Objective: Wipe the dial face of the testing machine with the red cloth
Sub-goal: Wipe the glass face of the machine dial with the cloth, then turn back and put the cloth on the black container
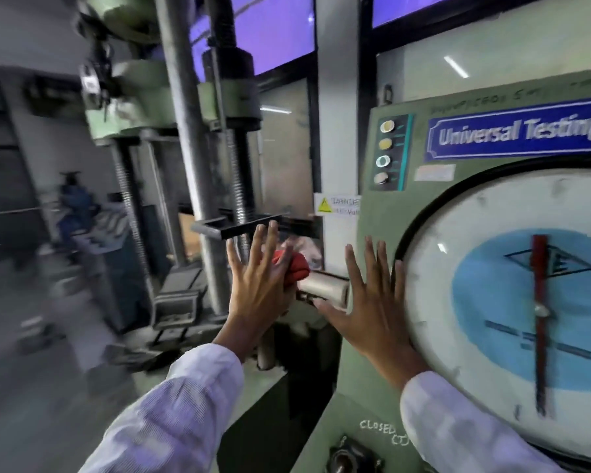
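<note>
The round white dial face (485, 233) with a blue centre and a red needle fills the right side, set in the green testing machine panel (376, 216). A bunched red cloth (296, 264) lies on a ledge beside a pale cylinder, left of the panel. My left hand (256, 285) is raised with fingers spread in front of the cloth, partly covering it; contact is unclear. My right hand (372, 308) is spread open over the panel at the dial's left rim, holding nothing.
Steel columns and threaded screws of the load frame (191, 148) rise at centre left. A black bracket (239, 225) juts out above the cloth. A black knob (350, 455) sits low on the panel near the chalked word CLOSED. Indicator lamps (386, 151) line the panel's upper left.
</note>
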